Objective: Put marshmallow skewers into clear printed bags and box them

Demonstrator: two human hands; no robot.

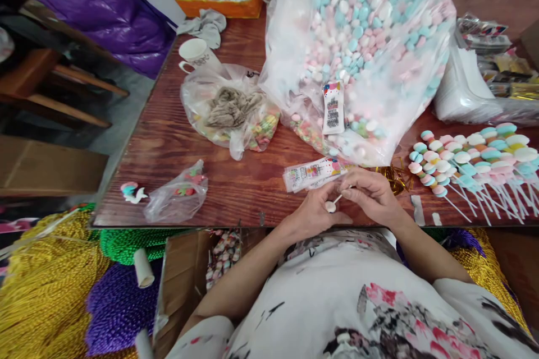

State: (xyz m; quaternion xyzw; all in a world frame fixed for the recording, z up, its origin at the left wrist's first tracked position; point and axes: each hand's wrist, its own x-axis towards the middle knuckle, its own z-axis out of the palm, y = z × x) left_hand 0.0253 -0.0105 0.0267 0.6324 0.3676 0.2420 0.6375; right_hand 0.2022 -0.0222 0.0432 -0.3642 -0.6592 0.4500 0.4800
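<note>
At the table's front edge, my left hand [314, 212] is closed around a small white round piece [330, 207]. My right hand [370, 193] pinches a thin white stick [338, 198] that meets this piece. Printed paper cards [314, 173] lie just beyond my left hand. Behind them rests a large clear bag [357, 28] full of pink, white and blue candies, with one printed card [333, 109] on top. To the right, several sticks with pastel candies [475, 160] lie in a pile, their stick ends toward the front edge.
A bag with a brown cloth [233, 106], a white mug [197, 53] and an orange basket [219, 8] stand left of the big bag. A small bag [181, 193] lies front left. Gold ties [393, 179] lie beside my right hand. A plastic-lined box [471, 106] is at the right.
</note>
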